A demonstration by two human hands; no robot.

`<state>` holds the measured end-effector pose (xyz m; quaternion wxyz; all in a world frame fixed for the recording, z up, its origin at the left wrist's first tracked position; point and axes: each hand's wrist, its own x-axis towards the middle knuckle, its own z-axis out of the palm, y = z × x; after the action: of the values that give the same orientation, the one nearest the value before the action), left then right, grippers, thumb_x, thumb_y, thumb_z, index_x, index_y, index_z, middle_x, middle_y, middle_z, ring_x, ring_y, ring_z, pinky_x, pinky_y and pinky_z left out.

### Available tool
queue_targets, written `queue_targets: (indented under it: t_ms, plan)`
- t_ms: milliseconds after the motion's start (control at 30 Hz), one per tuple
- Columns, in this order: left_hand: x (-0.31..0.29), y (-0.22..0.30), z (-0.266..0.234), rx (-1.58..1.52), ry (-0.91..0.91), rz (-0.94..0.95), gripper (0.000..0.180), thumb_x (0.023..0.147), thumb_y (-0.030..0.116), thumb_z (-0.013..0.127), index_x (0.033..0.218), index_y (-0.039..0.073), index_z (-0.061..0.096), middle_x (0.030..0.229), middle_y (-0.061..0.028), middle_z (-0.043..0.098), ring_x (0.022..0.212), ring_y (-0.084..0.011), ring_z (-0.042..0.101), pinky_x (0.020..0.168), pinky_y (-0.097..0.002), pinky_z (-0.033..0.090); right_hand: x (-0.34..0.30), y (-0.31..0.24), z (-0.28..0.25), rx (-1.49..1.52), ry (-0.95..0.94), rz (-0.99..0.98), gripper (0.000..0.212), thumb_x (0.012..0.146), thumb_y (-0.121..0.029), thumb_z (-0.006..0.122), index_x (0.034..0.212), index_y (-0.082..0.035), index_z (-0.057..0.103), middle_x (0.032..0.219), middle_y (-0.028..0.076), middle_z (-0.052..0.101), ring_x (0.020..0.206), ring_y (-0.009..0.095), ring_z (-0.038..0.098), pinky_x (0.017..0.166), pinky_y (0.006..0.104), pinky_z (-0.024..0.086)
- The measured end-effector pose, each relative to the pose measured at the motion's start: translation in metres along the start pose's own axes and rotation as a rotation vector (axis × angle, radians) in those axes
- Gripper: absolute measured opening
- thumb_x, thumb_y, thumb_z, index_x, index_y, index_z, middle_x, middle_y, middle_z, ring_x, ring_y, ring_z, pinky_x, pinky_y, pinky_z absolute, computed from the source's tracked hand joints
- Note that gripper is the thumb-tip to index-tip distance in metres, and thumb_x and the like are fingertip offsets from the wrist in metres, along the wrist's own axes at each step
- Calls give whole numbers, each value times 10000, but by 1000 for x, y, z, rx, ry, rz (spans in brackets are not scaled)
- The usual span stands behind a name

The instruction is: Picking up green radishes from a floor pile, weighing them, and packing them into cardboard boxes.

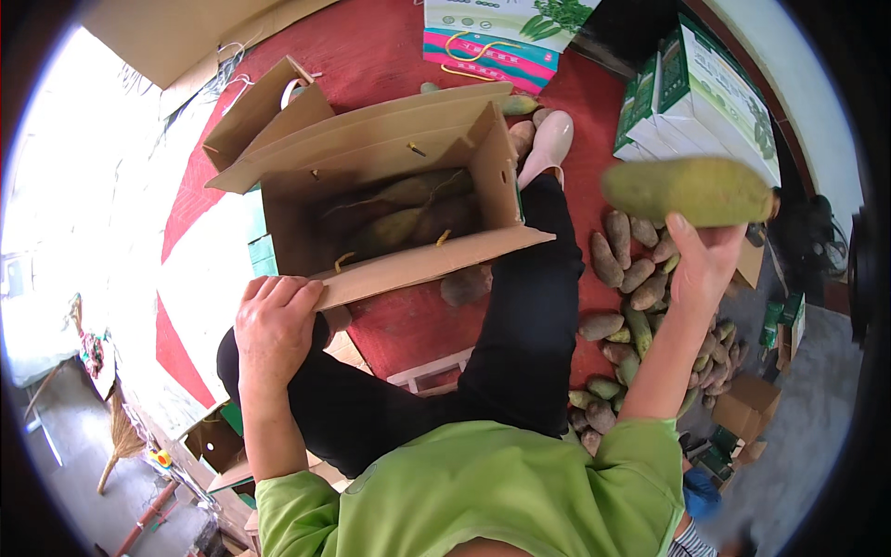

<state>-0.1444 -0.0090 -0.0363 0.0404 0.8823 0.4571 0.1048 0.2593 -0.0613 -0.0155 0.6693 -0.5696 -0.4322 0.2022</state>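
An open cardboard box (371,263) stands in front of me, tilted a little, with several long green and dark radishes (408,218) lying in its shaded inside. My left hand (276,325) grips the box's near flap at its left corner, fingers over the edge. Up at the right, well away from the box, my right hand (703,260) holds a large green radish (689,191). It lies nearly level across the palm, thumb against its near side, and looks slightly blurred.
On the red floor covering (394,327) to the right lies a pile of radishes (640,288), green and reddish-brown. White-and-green cartons (705,102) stand at the far right, and a printed carton (506,32) at the back. A straw broom (121,436) leans at the lower left.
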Motion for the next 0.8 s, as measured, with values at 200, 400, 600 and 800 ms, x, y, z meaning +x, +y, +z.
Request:
queue_targets:
  t_ms: [200,400,600,800]
  plan:
    - [-1,-1,2,-49,-32,-45,174,718,40,636,887,76,656,862,-57,645,833,-258,618,806,-372,466,11,-42,105,-166,-461,-182,669,630,-73,810,1222,-48,500,1100,125,621,1028,250,614,879,373,494]
    - [-2,-3,5,-43,-93,-85,151,812,68,568,927,46,664,897,-107,652,856,-300,610,815,-396,448,-14,-8,170,-933,-733,-492,344,767,-169,645,1095,-95,567,969,101,622,895,273,601,787,423,406]
    - [-2,-3,8,-52,-85,-83,123,854,105,592,930,47,668,895,-92,660,831,-285,610,779,-387,459,-13,-8,130,-700,-324,-499,383,710,-250,729,1045,-109,608,924,69,621,901,265,600,779,425,403]
    - [-2,-4,11,-72,-80,-90,113,856,110,607,918,36,665,878,-98,652,821,-295,609,757,-389,461,-38,42,1,-589,24,-114,230,747,-185,699,955,-95,658,902,113,651,887,314,624,761,418,494]
